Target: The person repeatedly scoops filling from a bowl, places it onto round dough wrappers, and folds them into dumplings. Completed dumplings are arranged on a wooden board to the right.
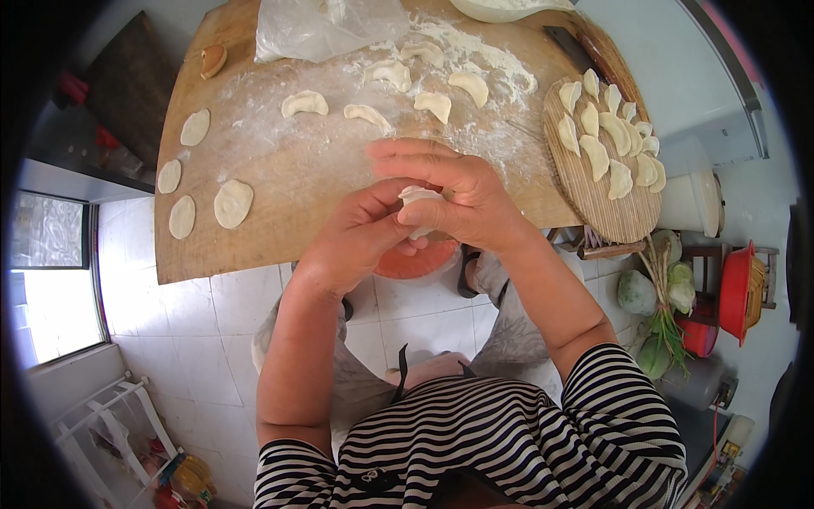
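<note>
A dumpling [420,193] is between my two hands, above the near edge of the wooden board [286,184]. My left hand [362,229] grips it from the left with the fingers beneath. My right hand [467,194] presses its thumb on the dough, and its other fingers are raised and slightly blurred. Beyond my hands, several folded dumplings such as this one [305,104] lie on the floured wood. Round dough wrappers, one of them large [233,203], are spread at the left. A ribbed round tray [572,172] at the right carries several dumplings.
A clear plastic bag [331,32] and a white bowl [509,7] stand at the far side. A cleaver [570,48] lies behind the tray. Below the board's near edge is an orange-red basin [416,259]. Vegetables [638,292] and a red basin [736,292] are at the right.
</note>
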A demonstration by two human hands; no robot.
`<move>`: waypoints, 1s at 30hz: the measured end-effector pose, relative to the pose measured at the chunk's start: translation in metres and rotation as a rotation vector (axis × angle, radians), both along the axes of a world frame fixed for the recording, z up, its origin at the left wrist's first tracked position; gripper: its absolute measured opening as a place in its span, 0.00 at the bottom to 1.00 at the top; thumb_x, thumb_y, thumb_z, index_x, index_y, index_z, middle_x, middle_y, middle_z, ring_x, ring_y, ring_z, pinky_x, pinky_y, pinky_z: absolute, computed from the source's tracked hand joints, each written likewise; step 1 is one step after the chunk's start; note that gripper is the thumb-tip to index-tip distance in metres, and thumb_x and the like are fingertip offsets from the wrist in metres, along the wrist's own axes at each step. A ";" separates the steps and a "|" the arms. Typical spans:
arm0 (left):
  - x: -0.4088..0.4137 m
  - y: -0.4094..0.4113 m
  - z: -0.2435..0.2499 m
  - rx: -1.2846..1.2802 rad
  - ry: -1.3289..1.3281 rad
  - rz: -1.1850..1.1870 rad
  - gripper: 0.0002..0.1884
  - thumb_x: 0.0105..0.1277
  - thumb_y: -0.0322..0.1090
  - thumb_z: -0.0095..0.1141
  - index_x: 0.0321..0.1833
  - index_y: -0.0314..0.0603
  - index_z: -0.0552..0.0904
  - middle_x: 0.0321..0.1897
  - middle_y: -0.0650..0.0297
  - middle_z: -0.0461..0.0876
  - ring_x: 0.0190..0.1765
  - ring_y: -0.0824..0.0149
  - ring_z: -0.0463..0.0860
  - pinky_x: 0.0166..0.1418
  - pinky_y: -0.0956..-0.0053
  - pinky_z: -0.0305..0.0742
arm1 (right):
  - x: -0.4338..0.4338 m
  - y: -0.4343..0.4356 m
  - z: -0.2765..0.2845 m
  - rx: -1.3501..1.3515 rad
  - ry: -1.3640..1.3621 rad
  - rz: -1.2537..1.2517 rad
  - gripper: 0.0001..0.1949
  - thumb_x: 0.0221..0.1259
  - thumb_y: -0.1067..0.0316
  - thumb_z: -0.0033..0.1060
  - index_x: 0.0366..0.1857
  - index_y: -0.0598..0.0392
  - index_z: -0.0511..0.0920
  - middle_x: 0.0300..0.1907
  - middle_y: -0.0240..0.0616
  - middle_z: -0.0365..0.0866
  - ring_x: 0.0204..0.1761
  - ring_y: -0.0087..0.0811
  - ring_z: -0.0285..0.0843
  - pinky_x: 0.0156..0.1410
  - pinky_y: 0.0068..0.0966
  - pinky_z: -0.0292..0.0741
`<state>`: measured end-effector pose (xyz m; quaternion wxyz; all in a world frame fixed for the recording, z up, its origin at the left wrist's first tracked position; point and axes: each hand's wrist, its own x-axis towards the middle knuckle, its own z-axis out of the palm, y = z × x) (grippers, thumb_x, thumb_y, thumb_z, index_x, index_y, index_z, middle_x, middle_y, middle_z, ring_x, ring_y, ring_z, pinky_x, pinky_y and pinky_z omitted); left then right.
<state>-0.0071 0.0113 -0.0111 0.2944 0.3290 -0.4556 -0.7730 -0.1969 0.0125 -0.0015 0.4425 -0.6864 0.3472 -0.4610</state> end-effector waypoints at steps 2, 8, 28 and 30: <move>0.000 0.001 0.001 0.008 0.010 0.019 0.11 0.74 0.30 0.59 0.57 0.38 0.84 0.45 0.65 0.87 0.42 0.73 0.86 0.46 0.77 0.81 | -0.002 -0.003 -0.009 -0.022 -0.010 0.044 0.11 0.67 0.70 0.68 0.51 0.57 0.88 0.60 0.44 0.85 0.67 0.39 0.78 0.63 0.31 0.81; 0.003 -0.001 -0.006 -0.040 0.040 0.020 0.13 0.75 0.29 0.59 0.59 0.37 0.83 0.48 0.63 0.87 0.46 0.70 0.87 0.49 0.76 0.83 | 0.002 0.000 -0.003 -0.044 -0.017 0.048 0.12 0.70 0.68 0.66 0.54 0.54 0.87 0.64 0.42 0.83 0.75 0.42 0.69 0.68 0.35 0.78; -0.005 0.006 0.002 -0.104 0.147 0.209 0.17 0.75 0.22 0.55 0.64 0.35 0.79 0.56 0.64 0.83 0.57 0.73 0.82 0.62 0.76 0.77 | 0.003 -0.007 -0.012 -0.503 0.196 -0.149 0.16 0.70 0.62 0.66 0.57 0.54 0.86 0.67 0.40 0.81 0.78 0.46 0.64 0.80 0.43 0.60; -0.007 0.007 0.003 -0.094 0.194 0.220 0.17 0.75 0.21 0.54 0.65 0.35 0.79 0.56 0.64 0.83 0.56 0.73 0.82 0.62 0.76 0.77 | 0.004 -0.008 -0.014 -0.521 0.173 -0.186 0.15 0.67 0.59 0.69 0.55 0.47 0.87 0.65 0.35 0.83 0.76 0.45 0.67 0.76 0.43 0.63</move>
